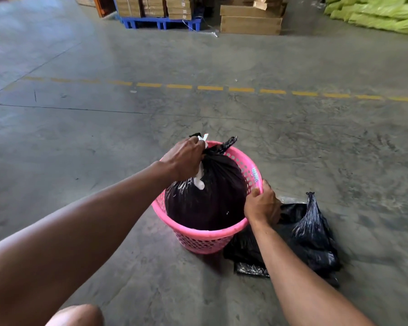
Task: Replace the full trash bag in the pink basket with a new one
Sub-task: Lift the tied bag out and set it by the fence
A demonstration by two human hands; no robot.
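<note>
Pink perforated plastic forms the one basket (207, 236) we record, standing on a grey concrete floor (104, 142). One full black trash bag (212, 198) sits inside it, bulging above the rim, its neck gathered at the top. The left hand (184, 161) is closed around that gathered neck, fingers pressed together on the black plastic and on a white scrap (199, 177) that hangs below the fist. The right hand (262, 205) grips the basket rim on the near right side, thumb over the top edge and fingers curled down outside the wall.

Beside the basket on its right, touching its wall, lies a heap of loose black bags (309, 238); we cannot count them, as the folds run together. One knee (78, 315) shows at the bottom edge.

We find no writing we can read. The cardboard cartons (153, 7) at the far end carry small marks, too blurred to make out; they are stacked on one blue pallet (160, 22), too many and too indistinct to count. Three flat cartons (251, 21) lie piled to the right of the pallet, with more boxes behind. Green sacks (377, 15) are heaped in the far right corner. One dashed yellow line (210, 88) crosses the floor between us and the stock
</note>
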